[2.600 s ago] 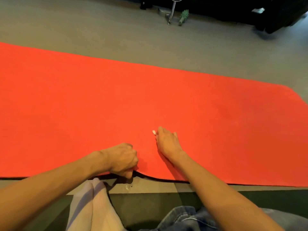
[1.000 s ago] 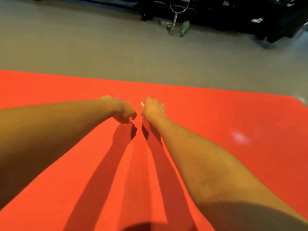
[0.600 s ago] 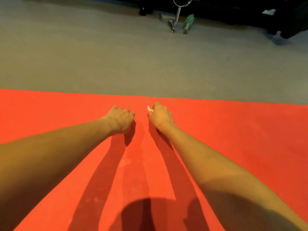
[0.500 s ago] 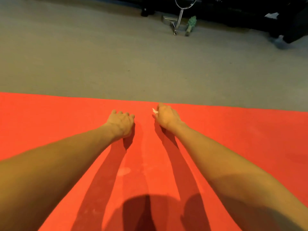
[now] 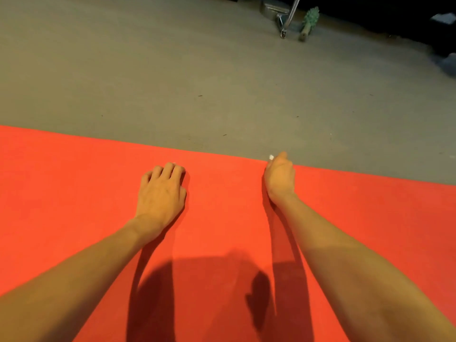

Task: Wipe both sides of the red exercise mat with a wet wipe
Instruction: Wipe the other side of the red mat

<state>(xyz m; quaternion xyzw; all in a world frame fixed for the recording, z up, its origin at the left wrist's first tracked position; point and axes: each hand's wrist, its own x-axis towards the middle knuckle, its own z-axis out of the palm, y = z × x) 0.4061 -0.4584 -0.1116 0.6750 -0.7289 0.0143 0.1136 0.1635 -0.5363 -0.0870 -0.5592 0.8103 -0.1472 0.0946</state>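
On the grey floor [image 5: 148,70]: the red mat [image 5: 74,218] is lying flat, spreading across the whole near half of the view.
Left hand [image 5: 160,193]: is resting palm-down on the mat, a little short of its far edge, fingers loosely bent, gripping nothing that shows.
Right hand [image 5: 280,178]: is reaching to the mat's far edge, fingers curling round a wet wipe [image 5: 271,157].
Wipe showing: only a small white tip is poking out above the right hand, right at the mat's edge.
Forearms: are casting dark shadows on the mat.
Far floor: a metal stand [image 5: 287,18] and a green object [image 5: 309,21] are sitting side by side, well away from the mat.
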